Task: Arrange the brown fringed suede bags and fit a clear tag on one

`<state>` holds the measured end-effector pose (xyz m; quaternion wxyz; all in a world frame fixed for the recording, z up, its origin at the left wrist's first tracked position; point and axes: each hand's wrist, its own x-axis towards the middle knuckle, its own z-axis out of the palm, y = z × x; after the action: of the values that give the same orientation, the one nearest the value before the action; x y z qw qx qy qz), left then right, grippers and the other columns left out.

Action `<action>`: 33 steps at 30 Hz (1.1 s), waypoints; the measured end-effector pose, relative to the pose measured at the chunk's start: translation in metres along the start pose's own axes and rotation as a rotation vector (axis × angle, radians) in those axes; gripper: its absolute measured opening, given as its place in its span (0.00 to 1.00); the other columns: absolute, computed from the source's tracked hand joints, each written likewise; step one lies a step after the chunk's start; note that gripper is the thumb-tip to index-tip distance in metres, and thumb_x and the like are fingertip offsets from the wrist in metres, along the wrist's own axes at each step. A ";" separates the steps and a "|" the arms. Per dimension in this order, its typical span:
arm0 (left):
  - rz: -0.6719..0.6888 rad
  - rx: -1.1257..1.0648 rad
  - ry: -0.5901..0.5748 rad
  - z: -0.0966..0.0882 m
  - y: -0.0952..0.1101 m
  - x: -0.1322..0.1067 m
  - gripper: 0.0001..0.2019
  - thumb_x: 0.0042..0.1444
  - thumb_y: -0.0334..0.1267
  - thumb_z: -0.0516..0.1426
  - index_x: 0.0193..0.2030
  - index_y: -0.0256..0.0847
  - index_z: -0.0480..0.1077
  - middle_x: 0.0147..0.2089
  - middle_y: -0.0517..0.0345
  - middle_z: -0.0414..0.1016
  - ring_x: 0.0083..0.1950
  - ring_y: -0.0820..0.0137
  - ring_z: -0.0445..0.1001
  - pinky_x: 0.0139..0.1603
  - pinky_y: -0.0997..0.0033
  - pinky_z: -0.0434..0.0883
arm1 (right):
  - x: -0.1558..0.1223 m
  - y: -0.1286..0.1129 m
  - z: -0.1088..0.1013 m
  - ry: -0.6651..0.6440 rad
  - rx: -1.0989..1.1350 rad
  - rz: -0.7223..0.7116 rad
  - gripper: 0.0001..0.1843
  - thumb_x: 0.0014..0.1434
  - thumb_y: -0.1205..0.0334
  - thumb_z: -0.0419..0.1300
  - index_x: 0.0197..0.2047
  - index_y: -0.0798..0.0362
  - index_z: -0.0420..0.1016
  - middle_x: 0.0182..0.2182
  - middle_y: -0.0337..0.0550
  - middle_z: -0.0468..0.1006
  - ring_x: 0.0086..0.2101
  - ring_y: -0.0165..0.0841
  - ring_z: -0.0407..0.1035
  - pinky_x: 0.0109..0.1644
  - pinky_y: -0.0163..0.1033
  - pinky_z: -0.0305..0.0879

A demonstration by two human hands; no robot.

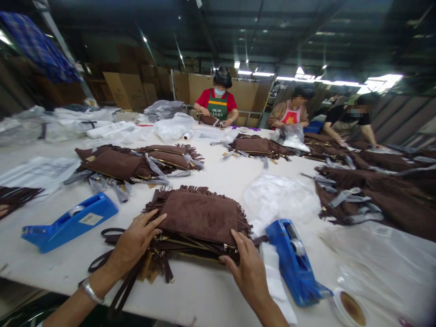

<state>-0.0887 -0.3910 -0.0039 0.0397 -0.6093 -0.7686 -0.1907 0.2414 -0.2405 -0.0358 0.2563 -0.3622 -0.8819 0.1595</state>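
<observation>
Loose straps (122, 286) trail off the tabletop (204, 295) edge by our left hand (136, 243), open-fingered and flat on a stack of brown fringed bags (199, 213), while our right hand (247, 268) curls fingers over its corner, grip unclear; a snagged strap could skew the stack toward the blue tape dispenser (289, 261).

The lower bags (190, 247) lie mostly hidden under the top bag (199, 213).

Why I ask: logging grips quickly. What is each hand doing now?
Left hand: open, flat on the stack of brown fringed bags.
Right hand: fingers on that stack's front edge; whether gripping cannot be told.
</observation>
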 end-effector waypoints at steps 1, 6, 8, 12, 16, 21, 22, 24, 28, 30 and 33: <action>-0.007 -0.017 -0.005 -0.001 -0.002 0.001 0.21 0.67 0.46 0.46 0.65 0.52 0.61 0.64 0.52 0.63 0.64 0.57 0.62 0.65 0.49 0.62 | 0.003 0.000 -0.003 -0.009 0.001 -0.018 0.35 0.60 0.55 0.61 0.67 0.47 0.53 0.58 0.51 0.67 0.57 0.46 0.61 0.59 0.55 0.63; -0.066 -0.086 -0.041 -0.004 -0.009 0.003 0.22 0.67 0.45 0.46 0.66 0.53 0.57 0.68 0.53 0.57 0.67 0.59 0.58 0.67 0.49 0.59 | 0.019 0.002 -0.009 0.048 0.076 -0.087 0.31 0.61 0.64 0.57 0.66 0.49 0.54 0.57 0.49 0.68 0.57 0.42 0.62 0.61 0.52 0.62; -0.080 -0.092 -0.074 -0.003 -0.011 0.005 0.23 0.66 0.45 0.47 0.67 0.55 0.56 0.68 0.54 0.57 0.66 0.58 0.60 0.65 0.49 0.61 | 0.024 0.007 -0.002 0.088 0.096 -0.076 0.33 0.60 0.68 0.54 0.67 0.50 0.51 0.59 0.49 0.67 0.59 0.41 0.61 0.61 0.51 0.62; -0.075 -0.101 -0.096 -0.003 -0.012 0.014 0.24 0.64 0.42 0.50 0.67 0.55 0.57 0.60 0.54 0.66 0.60 0.60 0.68 0.60 0.56 0.68 | 0.032 0.021 0.006 0.084 0.101 -0.076 0.36 0.58 0.72 0.51 0.69 0.49 0.48 0.61 0.47 0.65 0.60 0.40 0.60 0.62 0.50 0.63; -0.043 -0.077 -0.102 -0.013 -0.005 0.021 0.23 0.63 0.43 0.50 0.66 0.55 0.59 0.53 0.54 0.69 0.53 0.60 0.71 0.53 0.60 0.71 | 0.027 0.028 -0.012 0.048 0.119 -0.024 0.36 0.59 0.69 0.55 0.68 0.50 0.49 0.62 0.48 0.63 0.61 0.40 0.57 0.64 0.51 0.60; -0.063 -0.058 -0.129 -0.017 0.006 0.021 0.23 0.64 0.47 0.48 0.65 0.53 0.59 0.50 0.55 0.69 0.51 0.60 0.72 0.50 0.61 0.71 | 0.014 0.018 -0.023 0.104 0.153 0.081 0.23 0.62 0.62 0.56 0.61 0.48 0.61 0.55 0.47 0.70 0.56 0.40 0.65 0.59 0.48 0.66; -0.066 -0.064 -0.125 -0.017 0.008 0.021 0.23 0.64 0.47 0.48 0.65 0.52 0.59 0.50 0.54 0.69 0.51 0.60 0.72 0.51 0.61 0.70 | 0.015 0.015 -0.021 0.087 0.162 0.074 0.24 0.62 0.62 0.56 0.61 0.48 0.60 0.54 0.47 0.71 0.55 0.40 0.65 0.58 0.48 0.66; -0.071 -0.081 -0.111 -0.019 0.011 0.020 0.22 0.64 0.46 0.48 0.65 0.51 0.60 0.50 0.54 0.68 0.51 0.60 0.71 0.52 0.60 0.70 | 0.022 0.010 -0.019 0.044 0.177 0.029 0.24 0.62 0.66 0.54 0.62 0.48 0.61 0.53 0.47 0.72 0.53 0.39 0.66 0.57 0.47 0.67; -0.071 -0.138 -0.080 -0.028 0.020 0.020 0.22 0.64 0.44 0.49 0.64 0.51 0.60 0.52 0.54 0.68 0.53 0.60 0.70 0.53 0.61 0.69 | 0.047 0.014 -0.025 0.059 0.217 -0.038 0.22 0.63 0.71 0.48 0.57 0.46 0.67 0.49 0.45 0.74 0.51 0.37 0.68 0.55 0.45 0.67; -0.071 -0.163 -0.084 -0.030 0.025 0.019 0.22 0.64 0.39 0.48 0.65 0.51 0.59 0.53 0.55 0.68 0.54 0.61 0.70 0.54 0.61 0.69 | 0.055 0.023 -0.027 0.082 0.237 -0.033 0.22 0.63 0.70 0.48 0.57 0.46 0.68 0.50 0.45 0.73 0.52 0.37 0.67 0.56 0.45 0.66; -0.068 -0.149 -0.118 -0.026 0.026 0.018 0.25 0.62 0.33 0.47 0.65 0.53 0.58 0.54 0.56 0.68 0.53 0.62 0.71 0.53 0.62 0.70 | 0.056 0.038 -0.026 0.051 0.250 -0.025 0.23 0.62 0.71 0.47 0.58 0.47 0.67 0.50 0.44 0.74 0.51 0.36 0.68 0.54 0.44 0.67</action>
<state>-0.0731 -0.3788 0.0319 -0.0575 -0.5943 -0.7735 -0.2125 0.2436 -0.1714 -0.0138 0.3236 -0.3204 -0.8528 0.2557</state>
